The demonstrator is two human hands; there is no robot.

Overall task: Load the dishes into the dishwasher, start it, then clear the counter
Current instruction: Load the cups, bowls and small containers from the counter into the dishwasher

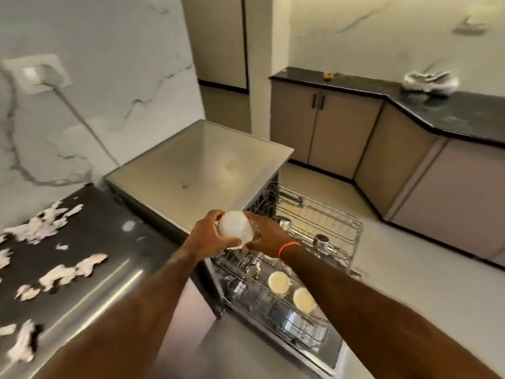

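Home kitchen: open dishwasher [276, 242], dark counter [451, 110], cabinets [328, 127], marble wall [109, 64].

Soft indoor light; motion blur; wide-angle edge distortion.

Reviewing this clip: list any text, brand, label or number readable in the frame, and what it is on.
None can be read. The dishwasher top and the strip of its open door show no legible lettering. The white bowl held between the left hand and the right hand looks plain. The wall socket is blurred.
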